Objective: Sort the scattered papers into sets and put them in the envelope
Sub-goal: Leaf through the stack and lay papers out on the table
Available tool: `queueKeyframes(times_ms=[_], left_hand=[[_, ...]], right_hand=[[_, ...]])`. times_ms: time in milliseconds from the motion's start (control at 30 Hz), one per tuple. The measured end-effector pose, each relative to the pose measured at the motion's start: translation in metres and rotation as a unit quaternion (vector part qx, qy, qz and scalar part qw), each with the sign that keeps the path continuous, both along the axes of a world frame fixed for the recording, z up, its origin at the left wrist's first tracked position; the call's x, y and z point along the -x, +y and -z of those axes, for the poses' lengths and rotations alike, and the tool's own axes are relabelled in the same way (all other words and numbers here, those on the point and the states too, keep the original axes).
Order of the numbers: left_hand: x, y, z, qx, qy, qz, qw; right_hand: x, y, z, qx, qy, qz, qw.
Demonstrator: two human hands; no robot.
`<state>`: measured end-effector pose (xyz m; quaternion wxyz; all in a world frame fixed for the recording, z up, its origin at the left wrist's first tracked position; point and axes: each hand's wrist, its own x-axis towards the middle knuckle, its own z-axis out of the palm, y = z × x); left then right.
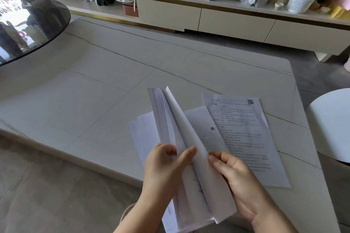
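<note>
My left hand [162, 164] grips the paper stack [170, 119] upright at lower centre, thumb wedged between sheets to keep my place, right hand [233, 174] pinching one sheet [189, 130] aside to check it against the printed pages [244, 134] flat on the worktop [94, 73]; no envelope in view.

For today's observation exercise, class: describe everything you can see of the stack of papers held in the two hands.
The stack of papers is a thick bundle of white printed sheets, held raised above the pale table and tilted away from the camera. It is fanned open: the left hand grips the left portion with its thumb between pages, and the right hand pinches the right portion. Faint print shows on the inner pages. Loose sheets lie on the table beneath it.
</note>
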<state>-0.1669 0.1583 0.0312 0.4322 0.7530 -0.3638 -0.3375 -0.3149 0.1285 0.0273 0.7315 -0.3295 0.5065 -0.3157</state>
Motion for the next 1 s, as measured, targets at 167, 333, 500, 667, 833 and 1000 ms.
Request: queueKeyframes(times_ms=[167,333,500,667,833,1000], left_hand=[[-0.013,-0.003,0.009,-0.029,-0.009,-0.014,0.999],[-0.018,-0.003,0.005,-0.003,0.015,-0.032,0.999],[-0.006,-0.006,0.003,0.007,-0.009,0.004,1.0],[-0.004,-0.005,0.005,0.004,0.004,0.021,1.0],[-0.006,-0.003,0.0,0.008,0.033,0.015,0.999],[-0.006,-0.003,-0.001,-0.008,0.182,-0.016,0.983]], right_hand=[[0.028,-0.018,0.01,0.101,0.207,0.082,0.97],[0.045,-0.021,0.007,0.244,0.395,0.084,0.881],[0.004,-0.003,-0.003,0.142,0.188,-0.025,0.972],[0.002,0.0,-0.004,0.139,0.288,-0.139,0.937],[0.022,-0.006,0.008,0.273,0.491,-0.062,0.825],[0.008,-0.004,-0.001,0.31,0.345,-0.027,0.885]])
